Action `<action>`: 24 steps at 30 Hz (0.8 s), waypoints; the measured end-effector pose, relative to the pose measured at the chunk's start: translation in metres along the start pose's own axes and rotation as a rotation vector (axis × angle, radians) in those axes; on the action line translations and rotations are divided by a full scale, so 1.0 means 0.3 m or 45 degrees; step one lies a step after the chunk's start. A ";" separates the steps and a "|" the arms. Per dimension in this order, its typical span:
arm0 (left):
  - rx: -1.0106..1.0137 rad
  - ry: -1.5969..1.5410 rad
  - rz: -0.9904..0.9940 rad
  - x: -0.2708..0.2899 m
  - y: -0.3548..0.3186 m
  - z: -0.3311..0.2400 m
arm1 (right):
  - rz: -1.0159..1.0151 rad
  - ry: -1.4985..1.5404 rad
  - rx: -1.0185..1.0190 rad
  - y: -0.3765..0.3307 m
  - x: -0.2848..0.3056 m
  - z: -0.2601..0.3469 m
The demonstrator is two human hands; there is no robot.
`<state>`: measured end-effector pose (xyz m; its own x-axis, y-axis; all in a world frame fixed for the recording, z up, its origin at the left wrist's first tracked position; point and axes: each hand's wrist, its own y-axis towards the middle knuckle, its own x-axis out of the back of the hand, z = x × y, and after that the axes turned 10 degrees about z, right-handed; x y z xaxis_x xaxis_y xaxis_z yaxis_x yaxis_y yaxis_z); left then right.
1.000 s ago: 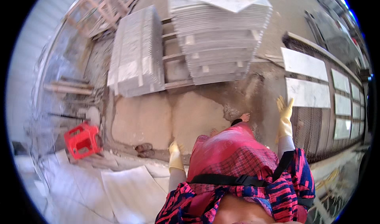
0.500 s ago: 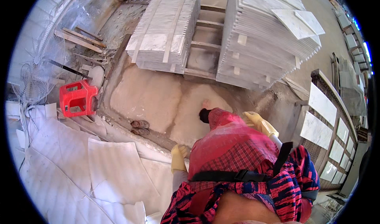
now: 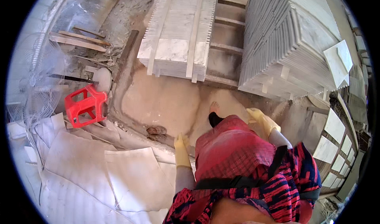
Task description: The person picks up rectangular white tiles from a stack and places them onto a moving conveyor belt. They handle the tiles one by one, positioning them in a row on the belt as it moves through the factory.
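My left hand (image 3: 181, 149), in a yellow rubber glove, hangs in the air at my left side, above the floor's edge near a pair of brown shoes (image 3: 156, 133). Its fingers point forward, loosely apart, and hold nothing. On the other side my right hand (image 3: 264, 120), gloved the same way, reaches out over the floor with fingers extended and nothing in them. Ahead stand two tall stacks of white marble-like tiles, a left stack (image 3: 174, 46) with pale strips over it and a right stack (image 3: 277, 46) with loose tiles (image 3: 339, 62) at its corner. Neither hand touches them.
A red plastic stool (image 3: 86, 105) stands at the left beside a wire fan (image 3: 43, 91). White sheets (image 3: 134, 176) cover the lower left. Wooden planks (image 3: 81, 40) lie farther back. Tiles (image 3: 334, 126) rest on a rack at the right.
The view has shifted, so the stacks appear nearer and farther right. My left forearm shows more, stretched forward. My bare foot is now plainly visible on the floor. Both hands remain empty.
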<state>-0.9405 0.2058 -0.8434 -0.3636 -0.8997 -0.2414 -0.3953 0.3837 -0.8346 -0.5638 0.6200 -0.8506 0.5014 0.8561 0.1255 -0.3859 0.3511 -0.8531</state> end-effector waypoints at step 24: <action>-0.531 1.992 -0.158 -0.578 0.901 -1.500 | -0.237 0.325 0.088 0.643 -0.592 1.254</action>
<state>-1.3639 0.5592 -0.8041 -0.6670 0.0520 0.7432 -0.5799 0.5901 -0.5617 -1.0185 0.6785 -0.8469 0.7429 0.6551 0.1373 -0.3169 0.5249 -0.7900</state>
